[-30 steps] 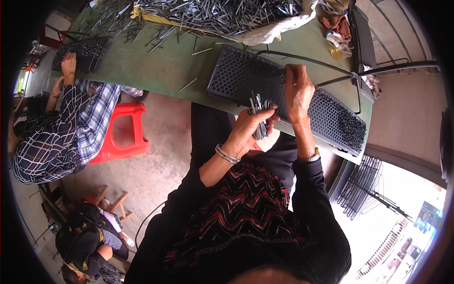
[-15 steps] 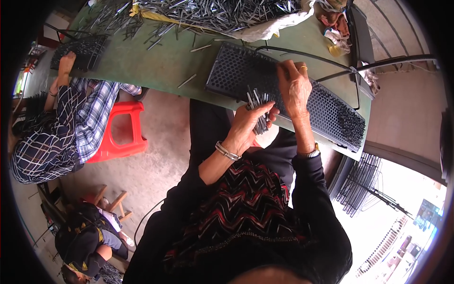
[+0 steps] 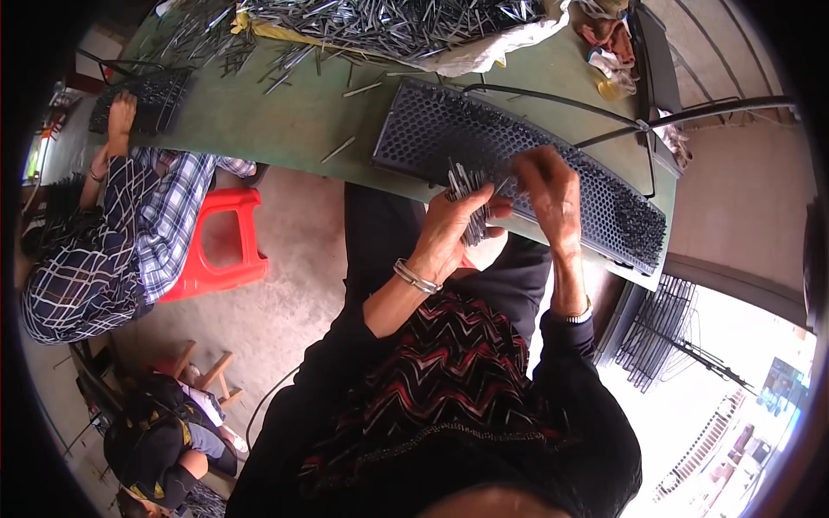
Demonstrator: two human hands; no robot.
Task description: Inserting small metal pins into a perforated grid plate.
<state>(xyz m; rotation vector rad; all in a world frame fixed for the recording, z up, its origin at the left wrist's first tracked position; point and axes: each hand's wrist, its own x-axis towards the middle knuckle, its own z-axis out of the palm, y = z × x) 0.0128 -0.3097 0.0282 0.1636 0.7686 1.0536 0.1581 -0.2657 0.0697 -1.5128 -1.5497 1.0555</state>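
A bundle of thin, dark metal rods (image 3: 467, 200) is gripped in my left hand (image 3: 443, 231), their ends sticking out above and below the fingers. My right hand (image 3: 554, 200) is just right of the bundle, fingers pinched; the tips are blurred, and what they hold is not clear. Behind both hands lies a long black tray full of round holes (image 3: 423, 129), slanting down to the right along the table's edge. Rods stand packed in the holes at its right end, and others line its far side.
A pale sack (image 3: 484, 59) heaped with loose rods (image 3: 380, 30) lies at the back of the green table (image 3: 268, 116). Black bars (image 3: 596, 136) cross over the tray's right part. At left, another person's hand (image 3: 121, 112) rests on a similar tray; a red stool (image 3: 226, 237) stands there.
My right hand has come down from over the tray toward me, to beside the bundle. The left hand has barely moved and keeps its grip on the rods.
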